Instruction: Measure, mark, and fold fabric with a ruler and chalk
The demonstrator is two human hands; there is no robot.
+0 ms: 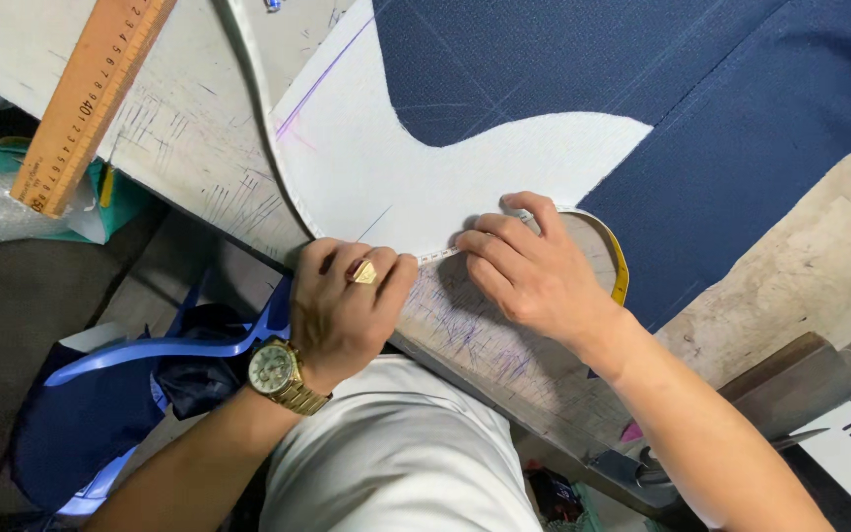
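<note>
White curved fabric panel [366, 167] lies on navy cloth [741, 108] at the marked table's [189, 148] edge; both hands pin a tape measure [619, 268] along its hem: left hand [347, 305] clenched, right hand [529, 271] pressing flat, probably measuring. Wooden ruler [91, 94] lies apart.

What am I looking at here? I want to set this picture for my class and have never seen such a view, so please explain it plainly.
There is one picture, taken by a camera worn on a person's head, looking down at their own two bare hands; no machine is involved. The worktable holds navy cloth with a white curved pattern piece on top, and a wooden ruler at the upper left. The left hand, wearing a ring and a gold watch, and the right hand press a measuring tape along the white piece's curved edge. The tape loops yellow behind the right hand.
</note>
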